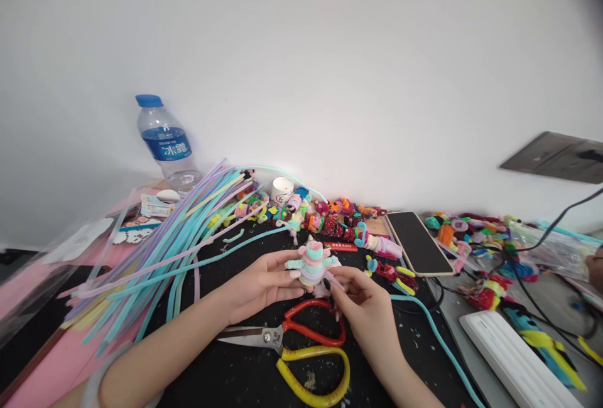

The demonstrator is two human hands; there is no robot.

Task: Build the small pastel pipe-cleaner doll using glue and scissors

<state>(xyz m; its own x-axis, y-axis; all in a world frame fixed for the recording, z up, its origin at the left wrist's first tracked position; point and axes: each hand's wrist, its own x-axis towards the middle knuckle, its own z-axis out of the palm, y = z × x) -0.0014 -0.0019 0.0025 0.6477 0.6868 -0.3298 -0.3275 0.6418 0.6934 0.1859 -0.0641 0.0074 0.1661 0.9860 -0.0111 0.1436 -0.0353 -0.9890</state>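
Just above the scissors (292, 336), the left hand (257, 285) cradles a pastel pipe-cleaner figure (311, 262) while the right hand (365, 307) pinches its side, seemingly mid-shaping, which needs a steady hold.

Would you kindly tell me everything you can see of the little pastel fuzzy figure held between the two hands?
The figure is small and fuzzy, apparently wound from pipe cleaners in pastel bands of pink, mint, lilac and yellow. Two pink ears top it and short mint arms stick out sideways. It is held upright above the red-handled scissors. The left hand grips its left side; the right hand pinches its lower right.
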